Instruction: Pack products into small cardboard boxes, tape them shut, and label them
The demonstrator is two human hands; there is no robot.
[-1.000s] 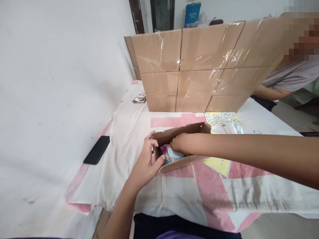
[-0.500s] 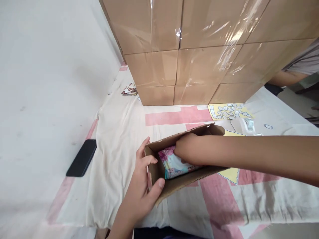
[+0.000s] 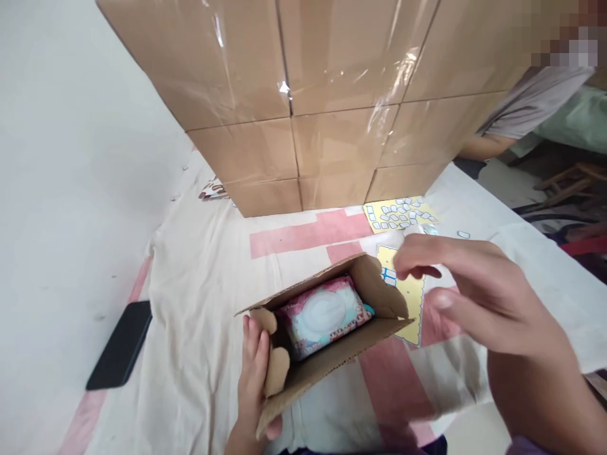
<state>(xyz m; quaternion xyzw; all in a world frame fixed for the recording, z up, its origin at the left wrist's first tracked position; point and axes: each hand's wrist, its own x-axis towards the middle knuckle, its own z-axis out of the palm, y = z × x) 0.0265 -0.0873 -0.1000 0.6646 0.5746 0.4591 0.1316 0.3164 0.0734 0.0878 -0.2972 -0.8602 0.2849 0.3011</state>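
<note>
Right hand out of the box, pack left inside

The right hand [image 3: 478, 303], sunk in the box [image 3: 379, 287] half a second ago with its fingers on the pack [image 3: 327, 319], is now outside it, to the right. It holds nothing: the fingers are bent, and the thumb stands apart from them, above a yellow card [image 3: 412, 303]. The left hand [image 3: 253, 373] has changed its hold too. Its thumb lay over the near rim before; now the fingers press flat against the outside of the left end, and the thumb tip shows below the near wall.

The box is cardboard, long and open at the top, its end edges cut in rounded lobes. It slants over the bench [image 3: 203, 253]; whether its bottom touches the cloth I cannot tell. Inside, the pink and pale blue pack lies lengthwise on the bottom, its white oval lid [image 3: 324, 309] upward and shut. That lid was hidden under the right hand before and is now in full view.

Beyond the box, the stacked cartons [image 3: 341, 139] stand under clear, shiny wrap; what they hold is hidden. A second yellow card [image 3: 398, 216] lies at their foot. The phone [image 3: 119, 344] keeps its place at the left edge.
</note>
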